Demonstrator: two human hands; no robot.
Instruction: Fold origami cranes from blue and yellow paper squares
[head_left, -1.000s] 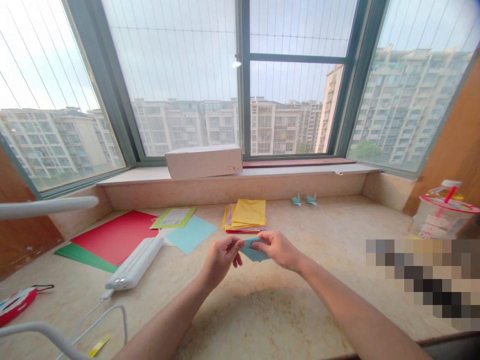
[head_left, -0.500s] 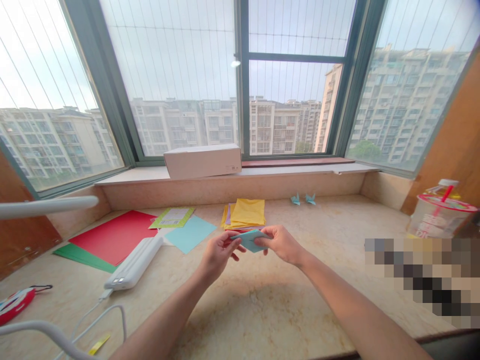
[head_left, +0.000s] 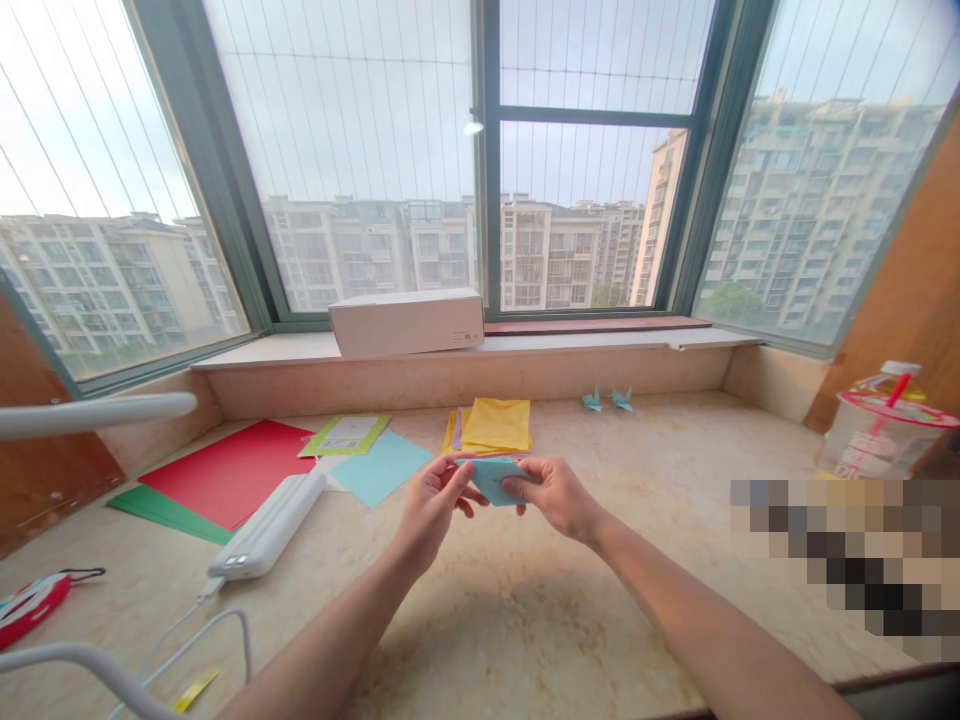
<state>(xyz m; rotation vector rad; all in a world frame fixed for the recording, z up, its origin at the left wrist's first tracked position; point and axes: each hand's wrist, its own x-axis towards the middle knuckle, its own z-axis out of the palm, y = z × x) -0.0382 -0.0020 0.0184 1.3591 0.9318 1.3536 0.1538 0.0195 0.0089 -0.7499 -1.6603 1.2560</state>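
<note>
Raised slightly in view since a second ago, the folded light-blue paper (head_left: pixel 493 484), held up on the near side of the yellow paper stack (head_left: pixel 496 425), now hides more of that stack's lower edge. The left hand (head_left: pixel 429 508) pinches its left end, the other fingers loosely curled, and the right hand (head_left: pixel 561 493) grips its right end, thumb across the near face. Right of the stack sit two small blue birds (head_left: pixel 592 402); left lies a flat blue sheet (head_left: pixel 382 468).
</note>
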